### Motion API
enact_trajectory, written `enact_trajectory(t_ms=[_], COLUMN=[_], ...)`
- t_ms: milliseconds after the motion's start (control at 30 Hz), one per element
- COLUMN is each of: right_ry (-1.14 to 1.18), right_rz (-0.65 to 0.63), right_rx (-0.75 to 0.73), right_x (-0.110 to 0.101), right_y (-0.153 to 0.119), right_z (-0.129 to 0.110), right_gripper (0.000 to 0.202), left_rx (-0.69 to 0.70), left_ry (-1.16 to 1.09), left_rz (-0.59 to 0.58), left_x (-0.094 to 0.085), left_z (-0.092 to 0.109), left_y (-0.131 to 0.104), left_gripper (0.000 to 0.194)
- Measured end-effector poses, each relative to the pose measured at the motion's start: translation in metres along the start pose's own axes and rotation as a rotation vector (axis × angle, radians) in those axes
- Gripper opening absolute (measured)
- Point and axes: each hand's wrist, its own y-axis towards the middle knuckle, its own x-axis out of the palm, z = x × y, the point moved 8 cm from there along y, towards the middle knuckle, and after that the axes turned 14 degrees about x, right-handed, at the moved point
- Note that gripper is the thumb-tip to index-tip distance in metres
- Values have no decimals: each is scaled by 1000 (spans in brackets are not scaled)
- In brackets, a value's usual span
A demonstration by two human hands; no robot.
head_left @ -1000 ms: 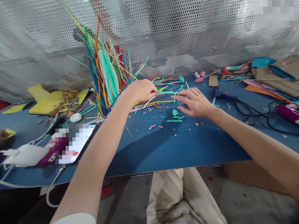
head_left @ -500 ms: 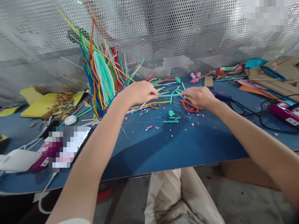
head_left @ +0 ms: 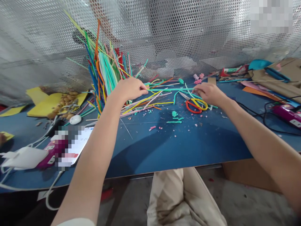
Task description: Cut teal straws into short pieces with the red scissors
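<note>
A teal pipe cleaner (head_left: 169,90) is stretched level between my two hands. One end is pinched in the closed fingers of my left hand (head_left: 131,89); my right hand (head_left: 207,93) has closed fingers at the other end. Just below my right hand lie scissors (head_left: 196,109) with one red and one yellow handle, their blades pointing left. Beneath the stretched strand, loose yellow, pink and white pipe cleaners spread over the blue table (head_left: 150,150). Nearer me rest a curled teal piece (head_left: 174,114) and short teal cuttings (head_left: 174,122).
A tall bundle of coloured pipe cleaners (head_left: 107,70) stands behind my left hand, against a perforated metal screen (head_left: 174,37). A phone (head_left: 80,142) and cables lie at left. Cardboard pieces (head_left: 264,77) and a purple power strip (head_left: 285,112) are at right.
My hands have moved apart, left hand leftward and right hand rightward, so a longer stretch of the teal pipe cleaner shows. The scissors are now more fully in sight.
</note>
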Motion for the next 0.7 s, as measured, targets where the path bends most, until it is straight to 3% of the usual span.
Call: enact_trajectory(t_ms=[100,200,333,400,567,700], right_ry=[93,262,784,995,1128,1160], right_rz=[36,125,266,284,264,265], right_rx=[68,236,576,651,691,707], right_x=[-8,-11,2,10,15,19], right_y=[1,3,0,-1,-2,-3], right_z=[12,31,67,75,75,73], right_gripper=[25,17,26,27,22,27], left_rx=[-137,8,182,223,262,312], left_ry=[112,-18,-123,-151,-143,-140], left_rz=[23,-29,-86,-155,-237,-210], left_x=[0,13,37,56,91,88], left_z=[9,61,135,156,165,162], left_y=[-2,6,15,16,14,14], left_gripper=[34,31,25,23,21,23])
